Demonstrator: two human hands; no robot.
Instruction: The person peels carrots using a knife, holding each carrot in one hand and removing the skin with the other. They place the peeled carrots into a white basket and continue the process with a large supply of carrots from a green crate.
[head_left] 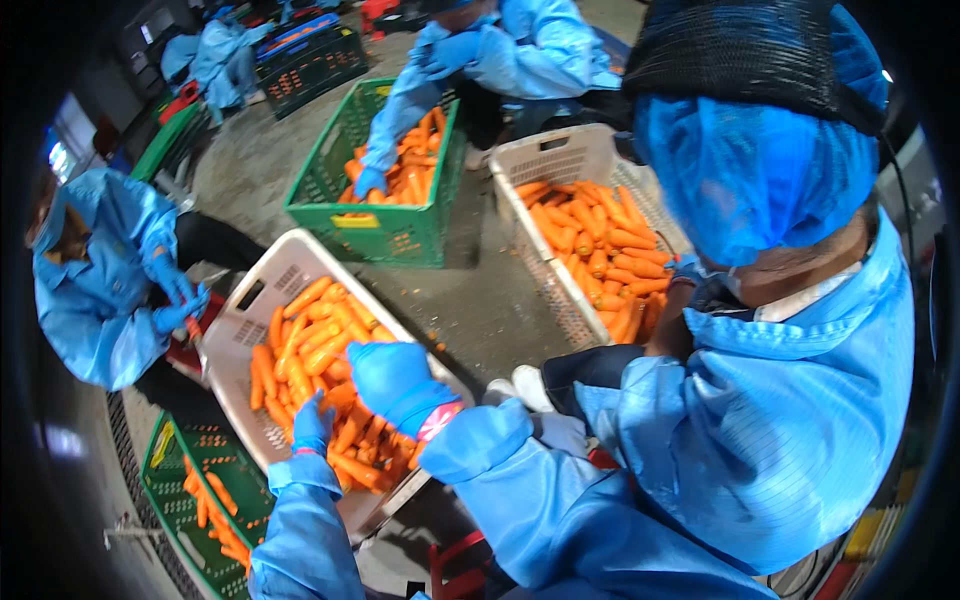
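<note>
Both my hands wear blue gloves over a white crate [262, 425] heaped with peeled-looking orange carrots [322, 340]. My left hand [312, 428] is low over the near left part of the heap, its fingers pointing up and a little apart beside a carrot, with no carrot plainly in its grip. My right hand [392, 382] is above the middle of the heap, back turned up and fingers curled closed. What it holds, if anything, is hidden under the glove. A red and white band [440, 420] circles my right wrist.
Close on my right sits a co-worker [760, 400] in a blue hairnet beside another white crate [545, 262] of carrots. A green crate [400, 222] stands ahead, another person's hand inside. A person [105, 280] sits left, above a green crate [185, 535] with carrots.
</note>
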